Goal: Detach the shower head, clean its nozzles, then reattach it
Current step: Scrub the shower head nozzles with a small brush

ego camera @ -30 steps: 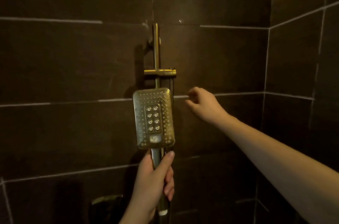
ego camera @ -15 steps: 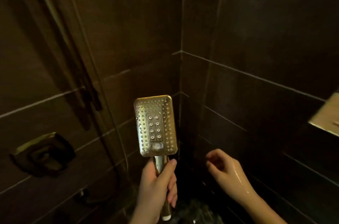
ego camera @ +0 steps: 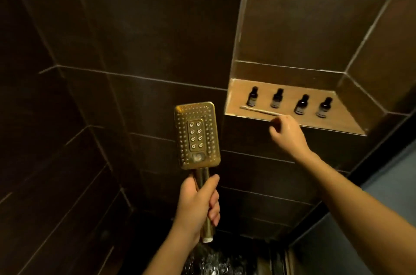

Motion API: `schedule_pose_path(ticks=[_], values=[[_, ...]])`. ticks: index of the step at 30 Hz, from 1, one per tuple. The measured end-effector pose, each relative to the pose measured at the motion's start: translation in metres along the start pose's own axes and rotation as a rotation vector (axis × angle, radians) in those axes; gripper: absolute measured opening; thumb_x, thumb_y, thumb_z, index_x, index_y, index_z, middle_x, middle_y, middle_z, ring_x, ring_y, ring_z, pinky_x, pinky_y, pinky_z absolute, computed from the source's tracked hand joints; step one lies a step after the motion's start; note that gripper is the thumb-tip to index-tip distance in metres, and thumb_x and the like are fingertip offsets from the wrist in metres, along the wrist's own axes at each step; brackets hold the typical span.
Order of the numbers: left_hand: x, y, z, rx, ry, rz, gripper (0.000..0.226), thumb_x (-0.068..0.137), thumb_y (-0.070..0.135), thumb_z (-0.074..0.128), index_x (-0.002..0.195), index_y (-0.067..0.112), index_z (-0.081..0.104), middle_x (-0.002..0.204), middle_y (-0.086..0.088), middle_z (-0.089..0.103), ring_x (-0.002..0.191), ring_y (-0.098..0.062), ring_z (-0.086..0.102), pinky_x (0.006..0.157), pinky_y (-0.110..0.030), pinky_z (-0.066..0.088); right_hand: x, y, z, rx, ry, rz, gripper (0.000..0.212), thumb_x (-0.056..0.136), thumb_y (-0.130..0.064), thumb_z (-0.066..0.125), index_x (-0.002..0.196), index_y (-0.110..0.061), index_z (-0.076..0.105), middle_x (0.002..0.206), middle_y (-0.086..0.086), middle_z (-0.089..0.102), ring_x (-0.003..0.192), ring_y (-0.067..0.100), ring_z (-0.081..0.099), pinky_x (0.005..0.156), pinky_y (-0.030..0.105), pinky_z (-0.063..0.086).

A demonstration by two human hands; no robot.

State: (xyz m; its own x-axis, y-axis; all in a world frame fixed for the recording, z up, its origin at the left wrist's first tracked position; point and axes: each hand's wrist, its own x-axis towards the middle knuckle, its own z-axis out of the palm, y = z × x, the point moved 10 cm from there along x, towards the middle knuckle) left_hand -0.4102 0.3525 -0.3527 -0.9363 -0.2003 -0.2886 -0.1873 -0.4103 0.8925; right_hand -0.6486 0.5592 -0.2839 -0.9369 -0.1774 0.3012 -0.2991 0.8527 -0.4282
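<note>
The gold, rectangular shower head (ego camera: 196, 135) stands upright at centre, its nozzle face toward me. My left hand (ego camera: 198, 205) grips its handle, and the threaded lower end (ego camera: 207, 239) is bare with no hose on it. A thin, pale toothbrush (ego camera: 256, 110) lies along the front of the lit wall niche (ego camera: 238, 94). My right hand (ego camera: 289, 134) reaches up to the niche edge. Its curled fingertips pinch the right end of the toothbrush handle.
Several small dark bottles (ego camera: 277, 98) stand in a row at the back of the niche. Dark tiled walls meet in a corner at left. The wet floor (ego camera: 211, 261) glistens below the shower head handle.
The view has swung right from the slide rail to the niche wall. My right hand rose from waist height to the toothbrush. The left hand still holds the shower head upright.
</note>
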Motion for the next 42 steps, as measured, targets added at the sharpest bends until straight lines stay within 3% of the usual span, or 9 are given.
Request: schedule_pose_path(ticks=[5, 10, 18, 25, 28, 33, 37, 39, 42], values=[[0.033, -0.005, 0.035, 0.03, -0.042, -0.071, 0.015, 0.099, 0.019, 0.061, 0.099, 0.01, 0.049, 0.056, -0.002, 0.047, 0.04, -0.016, 0.04, 0.038, -0.026, 0.035, 0.069, 0.02, 0.013, -0.272, -0.154, -0.067, 0.038, 0.096, -0.026, 0.055, 0.131, -0.011, 0.056, 0.129, 0.011, 0.059, 0.118, 0.028, 0.053, 0.098, 0.041, 0.047], [0.058, -0.007, 0.047, 0.047, -0.029, -0.12, 0.016, 0.099, 0.019, 0.061, 0.107, 0.011, 0.05, 0.058, -0.003, 0.049, 0.041, -0.016, 0.042, 0.039, -0.028, 0.036, 0.096, 0.031, 0.04, -0.356, -0.266, -0.102, 0.036, 0.1, -0.031, 0.049, 0.135, -0.025, 0.052, 0.131, 0.006, 0.054, 0.121, 0.027, 0.049, 0.095, 0.042, 0.043], [0.084, 0.001, 0.058, 0.105, -0.01, -0.123, 0.016, 0.1, 0.017, 0.06, 0.109, 0.009, 0.049, 0.056, -0.002, 0.048, 0.041, -0.016, 0.042, 0.038, -0.027, 0.035, 0.104, 0.029, 0.046, -0.26, -0.184, -0.175, 0.017, 0.094, -0.029, 0.06, 0.109, -0.025, 0.067, 0.112, -0.001, 0.058, 0.102, 0.018, 0.049, 0.086, 0.032, 0.047], [0.097, 0.003, 0.064, 0.178, -0.054, -0.164, 0.022, 0.099, 0.013, 0.06, 0.114, 0.001, 0.048, 0.054, -0.01, 0.049, 0.036, -0.022, 0.041, 0.036, -0.026, 0.032, 0.1, 0.032, 0.045, -0.258, -0.199, -0.195, 0.021, 0.096, -0.028, 0.057, 0.114, -0.022, 0.064, 0.116, 0.001, 0.058, 0.108, 0.018, 0.054, 0.091, 0.032, 0.049], [0.1, 0.007, 0.069, 0.171, -0.064, -0.162, 0.021, 0.1, 0.012, 0.059, 0.114, 0.001, 0.048, 0.053, -0.01, 0.049, 0.036, -0.022, 0.041, 0.036, -0.025, 0.032, 0.099, 0.028, 0.031, -0.22, -0.206, -0.198, 0.023, 0.097, -0.03, 0.055, 0.118, -0.021, 0.06, 0.118, 0.002, 0.058, 0.105, 0.016, 0.055, 0.09, 0.031, 0.05], [0.09, 0.019, 0.066, 0.142, -0.045, -0.093, 0.018, 0.1, 0.015, 0.059, 0.103, 0.006, 0.043, 0.055, -0.007, 0.047, 0.037, -0.019, 0.039, 0.036, -0.025, 0.034, 0.074, -0.005, 0.007, 0.011, -0.162, -0.231, 0.014, 0.104, -0.034, 0.037, 0.099, -0.027, 0.048, 0.088, -0.004, 0.058, 0.071, 0.012, 0.058, 0.065, 0.038, 0.052], [0.078, 0.03, 0.043, 0.085, 0.012, -0.059, 0.016, 0.099, 0.018, 0.06, 0.098, 0.011, 0.045, 0.058, -0.004, 0.048, 0.04, -0.017, 0.04, 0.038, -0.026, 0.034, 0.043, -0.059, -0.007, 0.14, -0.118, -0.351, 0.015, 0.102, -0.024, 0.043, 0.115, -0.026, 0.052, 0.093, -0.006, 0.065, 0.076, 0.011, 0.062, 0.067, 0.034, 0.053], [0.069, 0.036, 0.027, 0.066, 0.046, -0.034, 0.015, 0.099, 0.018, 0.06, 0.1, 0.011, 0.046, 0.058, -0.004, 0.048, 0.041, -0.016, 0.04, 0.038, -0.027, 0.034, 0.021, -0.088, -0.012, 0.221, -0.128, -0.394, 0.017, 0.101, -0.018, 0.046, 0.113, -0.028, 0.052, 0.087, -0.006, 0.066, 0.071, 0.007, 0.062, 0.063, 0.031, 0.051], [0.049, 0.039, -0.002, 0.049, 0.114, -0.01, 0.015, 0.1, 0.017, 0.058, 0.104, 0.009, 0.046, 0.06, -0.005, 0.049, 0.041, -0.017, 0.041, 0.039, -0.027, 0.036, -0.019, -0.134, -0.01, 0.327, -0.206, -0.456, 0.032, 0.099, -0.015, 0.047, 0.123, -0.036, 0.049, 0.086, -0.016, 0.064, 0.071, 0.003, 0.064, 0.061, 0.024, 0.051]])
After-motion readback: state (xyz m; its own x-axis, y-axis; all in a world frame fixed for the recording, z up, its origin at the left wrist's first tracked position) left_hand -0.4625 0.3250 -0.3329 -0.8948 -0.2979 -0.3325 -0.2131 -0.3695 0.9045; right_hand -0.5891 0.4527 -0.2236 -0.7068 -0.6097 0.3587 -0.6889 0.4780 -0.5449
